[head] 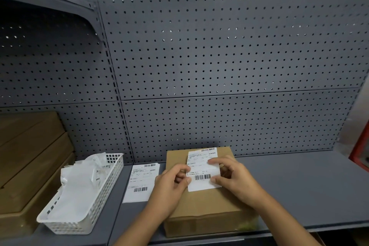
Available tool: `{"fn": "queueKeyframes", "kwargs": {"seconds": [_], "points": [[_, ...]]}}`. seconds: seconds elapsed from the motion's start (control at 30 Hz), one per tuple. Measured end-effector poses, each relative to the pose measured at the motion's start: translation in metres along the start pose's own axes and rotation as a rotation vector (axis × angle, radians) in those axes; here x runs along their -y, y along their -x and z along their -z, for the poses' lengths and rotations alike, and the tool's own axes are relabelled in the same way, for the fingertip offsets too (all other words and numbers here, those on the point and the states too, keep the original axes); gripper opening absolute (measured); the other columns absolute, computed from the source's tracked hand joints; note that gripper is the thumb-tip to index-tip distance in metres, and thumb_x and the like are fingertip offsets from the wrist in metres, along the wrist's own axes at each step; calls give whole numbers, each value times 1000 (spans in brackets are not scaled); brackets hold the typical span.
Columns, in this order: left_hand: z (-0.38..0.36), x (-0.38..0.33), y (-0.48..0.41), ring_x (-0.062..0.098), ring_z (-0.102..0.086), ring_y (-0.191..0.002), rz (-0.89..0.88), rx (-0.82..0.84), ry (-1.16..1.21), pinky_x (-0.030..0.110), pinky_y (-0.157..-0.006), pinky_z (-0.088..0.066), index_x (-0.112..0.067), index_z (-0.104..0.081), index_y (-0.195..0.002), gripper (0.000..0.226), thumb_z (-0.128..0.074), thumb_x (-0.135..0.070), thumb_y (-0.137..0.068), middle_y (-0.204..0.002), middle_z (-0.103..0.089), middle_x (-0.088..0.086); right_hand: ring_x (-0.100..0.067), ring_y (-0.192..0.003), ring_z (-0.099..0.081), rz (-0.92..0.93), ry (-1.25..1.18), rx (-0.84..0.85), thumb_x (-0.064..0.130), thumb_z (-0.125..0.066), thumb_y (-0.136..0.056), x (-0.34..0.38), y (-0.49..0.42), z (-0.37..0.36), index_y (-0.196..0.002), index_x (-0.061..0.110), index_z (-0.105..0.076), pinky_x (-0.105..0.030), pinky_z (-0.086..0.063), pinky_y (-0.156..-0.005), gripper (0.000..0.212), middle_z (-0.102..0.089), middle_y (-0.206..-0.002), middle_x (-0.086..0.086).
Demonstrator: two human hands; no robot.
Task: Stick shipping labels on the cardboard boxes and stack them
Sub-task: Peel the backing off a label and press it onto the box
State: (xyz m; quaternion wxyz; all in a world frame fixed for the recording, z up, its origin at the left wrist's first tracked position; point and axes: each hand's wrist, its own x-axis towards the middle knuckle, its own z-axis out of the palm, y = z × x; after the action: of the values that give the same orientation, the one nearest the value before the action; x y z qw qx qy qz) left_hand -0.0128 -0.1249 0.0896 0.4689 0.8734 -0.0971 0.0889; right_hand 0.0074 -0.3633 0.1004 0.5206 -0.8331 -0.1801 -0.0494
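Observation:
A brown cardboard box [207, 208] lies flat on the grey shelf [299, 189], low in the middle of the view. Above its top I hold a white shipping label [201, 170] with barcodes. My left hand [171, 180] pinches the label's left edge. My right hand [233, 175] grips its right edge with thumb and fingers. Whether the label touches the box surface I cannot tell. A second white label sheet [140, 182] lies flat on the shelf just left of the box.
A white plastic basket [93, 201] with crumpled white backing papers stands at the left front. A stack of cardboard boxes [30, 158] fills the far left. A grey pegboard wall [219, 76] backs the shelf. A red object [362, 154] shows at the right edge.

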Motion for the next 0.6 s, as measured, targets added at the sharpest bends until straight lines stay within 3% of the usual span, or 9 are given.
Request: {"fn": "queueKeyframes", "kwargs": {"seconds": [0.2, 0.3, 0.43, 0.6], "points": [[-5, 5, -1, 5, -62, -95, 11, -6, -33, 16, -86, -47, -46, -66, -107, 32, -80, -27, -85, -91, -66, -23, -3, -81, -56, 20, 65, -58, 8, -75, -91, -2, -1, -1, -116, 28, -72, -10, -43, -79, 32, -57, -101, 9], [-8, 4, 0, 3, -60, -97, 21, -17, -80, 22, -92, -48, -46, -65, -111, 34, -79, -31, -85, -90, -67, -21, -6, -83, -57, -1, 107, -63, 7, -75, -90, -6, 0, -5, -116, 31, -71, -13, -45, -79, 35, -57, -103, 11], [-7, -3, 0, -1, -58, -97, 58, -5, -102, 24, -97, -45, -45, -62, -119, 39, -77, -29, -87, -97, -67, -22, 3, -87, -53, -1, 174, -47, 8, -77, -88, -5, -2, -9, -126, 24, -66, -7, -41, -78, 43, -52, -105, 16], [-3, -9, -13, -5, -62, -87, 175, 60, 40, 36, -100, -51, -49, -63, -112, 45, -82, -27, -76, -101, -72, -23, 11, -93, -53, -11, 189, 5, 8, -75, -89, -1, -8, -8, -139, 29, -56, -5, -43, -80, 58, -48, -119, 23]]}}
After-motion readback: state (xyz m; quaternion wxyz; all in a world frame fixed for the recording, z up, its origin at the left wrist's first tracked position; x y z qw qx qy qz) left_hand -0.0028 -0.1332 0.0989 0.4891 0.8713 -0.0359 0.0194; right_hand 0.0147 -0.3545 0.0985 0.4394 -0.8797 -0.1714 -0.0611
